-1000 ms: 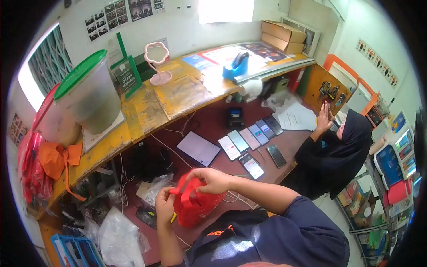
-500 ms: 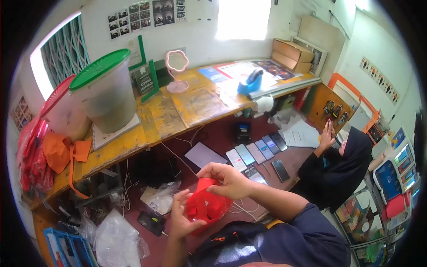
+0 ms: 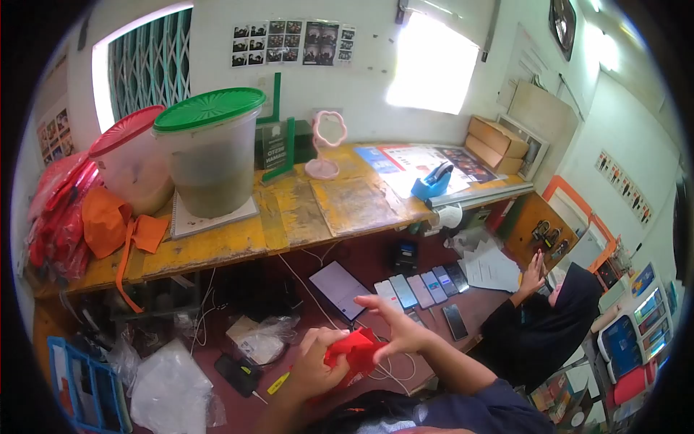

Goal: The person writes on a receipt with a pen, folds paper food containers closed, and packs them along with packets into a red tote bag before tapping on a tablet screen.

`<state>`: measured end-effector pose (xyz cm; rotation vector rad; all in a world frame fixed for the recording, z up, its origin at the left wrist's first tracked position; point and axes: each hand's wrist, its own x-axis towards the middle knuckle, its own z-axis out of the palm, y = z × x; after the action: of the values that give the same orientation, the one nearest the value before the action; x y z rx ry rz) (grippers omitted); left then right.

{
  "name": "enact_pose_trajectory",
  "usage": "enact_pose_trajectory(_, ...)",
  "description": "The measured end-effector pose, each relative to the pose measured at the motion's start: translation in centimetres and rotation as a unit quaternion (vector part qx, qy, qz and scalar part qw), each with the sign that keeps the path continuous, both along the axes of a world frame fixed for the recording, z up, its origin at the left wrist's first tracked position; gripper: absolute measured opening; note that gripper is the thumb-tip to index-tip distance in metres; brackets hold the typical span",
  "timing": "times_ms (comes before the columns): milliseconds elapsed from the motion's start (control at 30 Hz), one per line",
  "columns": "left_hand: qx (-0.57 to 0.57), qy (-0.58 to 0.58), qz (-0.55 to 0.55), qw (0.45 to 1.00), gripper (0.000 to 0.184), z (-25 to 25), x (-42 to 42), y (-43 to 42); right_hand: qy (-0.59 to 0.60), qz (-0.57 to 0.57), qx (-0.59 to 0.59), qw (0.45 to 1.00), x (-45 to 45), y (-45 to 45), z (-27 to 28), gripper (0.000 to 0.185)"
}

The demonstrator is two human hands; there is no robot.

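A crumpled red cloth-like piece [image 3: 354, 353], possibly a small bag, is in front of my chest. My left hand [image 3: 316, 365] is closed around its left side, the fingers folded over it. On the other side is my right hand [image 3: 405, 329], thumb and fingers spread wide, the thumb close to or touching the red edge; I cannot tell which. Beyond the hands lies a tablet with a pale screen [image 3: 337, 289]. A small yellow object [image 3: 277, 383] shows beside my left wrist.
A row of phones [image 3: 421, 291] lies on the lower red surface, beside a seated person [image 3: 549, 325] with raised hands. The raised yellow bench [image 3: 289, 210] carries a green-lidded bucket [image 3: 210, 159], a pink mirror [image 3: 329, 141] and a blue tape dispenser [image 3: 432, 182]. Plastic bags [image 3: 170, 383] lie at left.
My right hand has opened and come away from the top of the red piece. My left hand has closed around it. The view has tilted upward, and the tablet's screen now shows lit.
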<state>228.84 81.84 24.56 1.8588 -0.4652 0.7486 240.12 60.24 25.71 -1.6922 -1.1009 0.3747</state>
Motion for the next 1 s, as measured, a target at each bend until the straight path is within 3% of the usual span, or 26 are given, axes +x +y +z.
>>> enact_pose_trajectory(67, 0.037, -0.052, -0.047, 0.997, 0.048, 0.9, 0.5, 0.5, -0.104, -0.006, -0.130, 0.986, -0.2, -0.7, -1.6, 0.143)
enact_pose_trajectory(100, 0.035, -0.053, -0.045, 0.997, 0.048, 1.2, 0.8, 0.6, -0.065, -0.005, -0.153, 0.986, -0.8, -0.6, -2.5, 0.145)
enact_pose_trajectory(167, 0.059, -0.070, -0.143, 0.985, 0.045, 1.8, 1.3, 0.6, -0.049, 0.013, -0.156, 0.986, -2.1, 0.2, -4.5, 0.150)
enact_pose_trajectory(233, 0.050, -0.076, -0.177, 0.980, 0.044, 2.6, 1.9, 0.3, -0.077, -0.003, -0.126, 0.989, -3.5, 1.5, -6.0, 0.141)
enact_pose_trajectory(300, 0.078, -0.088, -0.216, 0.969, 0.043, 2.9, 2.4, -0.1, -0.008, 0.077, -0.112, 0.991, -4.4, 2.9, -8.8, 0.102)
enact_pose_trajectory(333, 0.087, -0.094, -0.234, 0.964, 0.039, 3.1, 2.8, -0.2, 0.286, -0.049, 0.193, 0.937, -5.6, 4.3, -13.6, 0.048)
enact_pose_trajectory(367, 0.087, -0.092, -0.236, 0.963, 0.039, 3.0, 3.1, -0.4, 0.220, -0.027, 0.105, 0.969, -5.0, 4.5, -13.4, 0.045)
enact_pose_trajectory(400, 0.099, -0.096, -0.251, 0.958, 0.036, 2.9, 3.4, -0.7, 0.026, 0.033, -0.073, 0.996, -4.3, 4.3, -10.5, 0.043)
enact_pose_trajectory(433, 0.110, -0.100, -0.266, 0.952, 0.034, 2.7, 3.8, -0.6, 0.003, 0.041, -0.088, 0.995, -4.2, 4.3, -10.1, 0.040)
enact_pose_trajectory(633, 0.060, -0.049, -0.247, 0.966, 0.045, 0.8, 5.7, 3.4, -0.007, 0.069, -0.120, 0.990, -3.6, 4.2, -9.2, 0.026)
enact_pose_trajectory(800, -0.053, 0.136, -0.161, 0.976, 0.063, -5.9, 8.0, 8.2, -0.004, 0.088, -0.137, 0.987, -3.4, 4.4, -7.6, 0.016)
enact_pose_trajectory(900, -0.049, 0.220, -0.119, 0.967, 0.063, -10.1, 8.5, 8.8, -0.009, 0.093, -0.132, 0.987, -3.1, 4.7, -7.0, 0.015)
enact_pose_trajectory(1000, -0.078, 0.325, -0.180, 0.925, 0.060, -11.7, 8.3, 8.3, 0.000, 0.087, -0.133, 0.987, -3.0, 4.9, -6.7, 0.016)
